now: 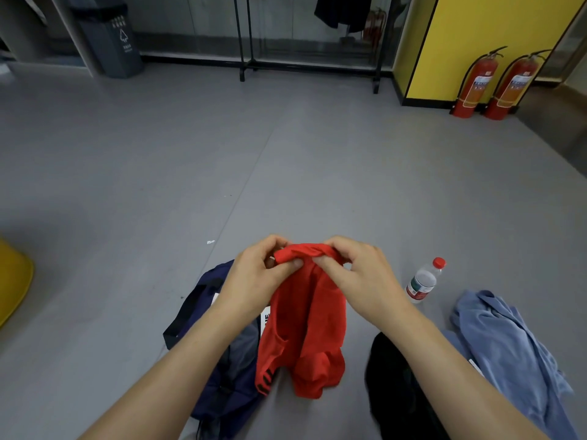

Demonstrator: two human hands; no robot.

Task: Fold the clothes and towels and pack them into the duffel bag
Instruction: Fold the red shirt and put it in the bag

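Hanging by its bunched upper edge, one red garment [305,328] runs lengthwise straight down from the hands towards the person. Its loose lower end is low over the grey floor [158,185]; whether it touches is unclear. The left hand [254,274] and the right hand [359,274] are close together, each pinching that rolled edge between thumb and curled fingers.

One navy duffel bag [203,300] lies on the floor under the left forearm, partly covered by that arm and the red cloth, and a white label on it is half hidden. One black garment [390,376] lies under the right forearm, cut off at the bottom edge. One blue cloth [502,341] is crumpled further right, near one water bottle [424,282]. Two fire extinguishers [473,84] stand by the far wall. Black print on the red hem is unreadable.
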